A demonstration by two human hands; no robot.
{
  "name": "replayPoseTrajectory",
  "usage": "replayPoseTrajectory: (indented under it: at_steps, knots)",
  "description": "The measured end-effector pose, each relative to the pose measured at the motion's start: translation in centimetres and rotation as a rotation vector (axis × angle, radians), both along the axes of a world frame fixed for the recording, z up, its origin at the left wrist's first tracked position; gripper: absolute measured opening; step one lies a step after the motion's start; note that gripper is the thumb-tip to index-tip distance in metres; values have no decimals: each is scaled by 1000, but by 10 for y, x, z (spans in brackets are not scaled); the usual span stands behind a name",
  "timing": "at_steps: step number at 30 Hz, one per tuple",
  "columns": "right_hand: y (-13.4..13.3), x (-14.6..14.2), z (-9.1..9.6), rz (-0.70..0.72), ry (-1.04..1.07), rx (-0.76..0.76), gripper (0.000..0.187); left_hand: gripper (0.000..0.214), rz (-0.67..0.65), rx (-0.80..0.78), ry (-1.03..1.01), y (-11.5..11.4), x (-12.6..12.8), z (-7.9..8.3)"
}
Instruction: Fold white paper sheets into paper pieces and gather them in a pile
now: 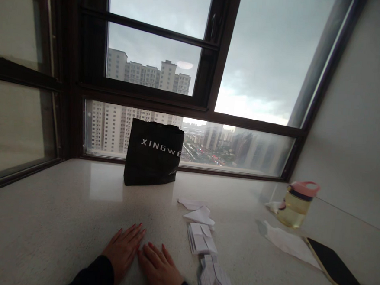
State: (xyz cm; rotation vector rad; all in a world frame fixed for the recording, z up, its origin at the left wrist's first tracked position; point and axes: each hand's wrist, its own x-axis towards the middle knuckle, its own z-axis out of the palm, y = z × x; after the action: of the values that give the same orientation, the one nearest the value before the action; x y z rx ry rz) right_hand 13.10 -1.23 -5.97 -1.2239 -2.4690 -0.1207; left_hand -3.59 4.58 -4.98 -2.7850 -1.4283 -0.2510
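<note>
My left hand (123, 248) and my right hand (160, 268) lie flat side by side on the pale stone sill (57, 220), fingers stretched out and pointing away, holding nothing. Both wrists wear dark sleeves. Just right of my right hand is a row of folded white paper pieces (201, 239) that runs from near the front edge toward the window. A black paper bag (153, 153) with white lettering stands upright farther back, against the glass.
At the right stand a bottle (296, 204) with a pink lid and yellowish liquid, a crumpled white tissue (289, 242) and a dark phone (339, 268) lying flat. A dark-framed window (208, 113) backs the sill; a white wall closes the right side.
</note>
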Motion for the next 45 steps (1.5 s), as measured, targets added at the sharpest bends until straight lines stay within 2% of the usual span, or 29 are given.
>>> replayPoseTrajectory:
  at_steps: [32,39,45]
  knots:
    - [5,0,-16,-8,-17,156,64,45,11,-4,19,0,1,1]
    - [4,0,-13,-8,-28,134,64,45,3,14,-3,1,-1,-4]
    - [3,-1,-10,-16,-27,98,64,44,-7,35,-29,-1,-1,-2]
